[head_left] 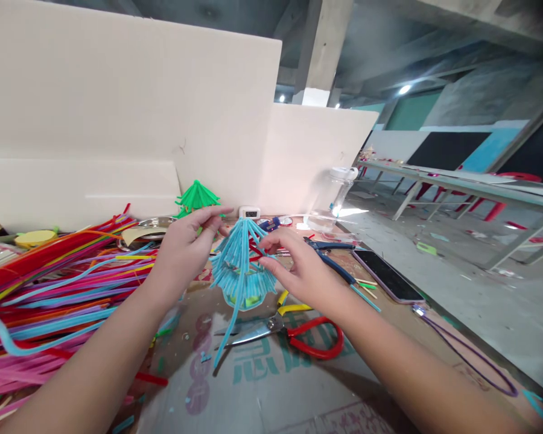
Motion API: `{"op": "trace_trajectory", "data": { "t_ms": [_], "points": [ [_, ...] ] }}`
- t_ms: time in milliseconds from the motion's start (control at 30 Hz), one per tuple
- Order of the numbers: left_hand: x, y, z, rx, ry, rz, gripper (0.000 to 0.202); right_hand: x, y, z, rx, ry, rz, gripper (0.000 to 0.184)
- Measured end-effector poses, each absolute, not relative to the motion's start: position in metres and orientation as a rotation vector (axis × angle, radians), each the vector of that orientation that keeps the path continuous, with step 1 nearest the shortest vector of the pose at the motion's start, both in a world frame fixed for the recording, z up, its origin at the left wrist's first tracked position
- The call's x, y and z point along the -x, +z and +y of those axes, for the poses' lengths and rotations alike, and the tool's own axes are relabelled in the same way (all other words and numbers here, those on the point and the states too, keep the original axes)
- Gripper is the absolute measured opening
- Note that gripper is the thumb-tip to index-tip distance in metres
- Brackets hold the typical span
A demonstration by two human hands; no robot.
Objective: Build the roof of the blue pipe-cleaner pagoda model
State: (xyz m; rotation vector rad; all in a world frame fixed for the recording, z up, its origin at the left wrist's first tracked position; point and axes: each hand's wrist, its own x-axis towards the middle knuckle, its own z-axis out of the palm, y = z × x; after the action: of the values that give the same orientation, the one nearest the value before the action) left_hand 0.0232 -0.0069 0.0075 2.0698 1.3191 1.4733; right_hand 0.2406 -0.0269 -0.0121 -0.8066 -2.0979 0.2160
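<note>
A small blue pipe-cleaner pavilion model [243, 265] with tiered, roof-like layers stands on the cardboard. One long blue strip hangs down its front and reaches past its base. My left hand [185, 244] is just left of the model's peak, fingers stretched out and holding nothing that I can see. On the other side, my right hand [296, 262] has its thumb and forefinger bent around the edge of the upper layer, where some red shows inside. Below the model lie red-handled scissors [314, 339], blades spread, beside a yellow-handled tool [294, 308].
Many coloured pipe cleaners [72, 271] heap up at left. Behind stand a green pipe-cleaner model [197, 196], a small white digital display [250, 212] and a clear bottle [330, 199]. Dark-blue-handled pliers [337, 265] and a phone [388, 276] lie at right, near the table edge.
</note>
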Motion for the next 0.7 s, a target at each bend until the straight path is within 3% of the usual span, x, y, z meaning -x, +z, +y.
{"op": "trace_trajectory", "data": {
  "t_ms": [233, 433, 700],
  "points": [
    [-0.025, 0.002, -0.001, -2.005, 1.532, 1.29, 0.032, -0.241, -0.011, -0.028, 0.816, 0.2, -2.121, 0.008],
    [-0.033, -0.002, -0.001, -2.122, 1.304, 1.066, 0.05, -0.238, -0.01, -0.032, 0.798, 0.319, -2.119, 0.01],
    [-0.026, 0.005, -0.003, -2.264, 1.395, 1.17, 0.038, -0.234, -0.015, -0.028, 0.892, 0.318, -2.036, 0.008]
  ]
}}
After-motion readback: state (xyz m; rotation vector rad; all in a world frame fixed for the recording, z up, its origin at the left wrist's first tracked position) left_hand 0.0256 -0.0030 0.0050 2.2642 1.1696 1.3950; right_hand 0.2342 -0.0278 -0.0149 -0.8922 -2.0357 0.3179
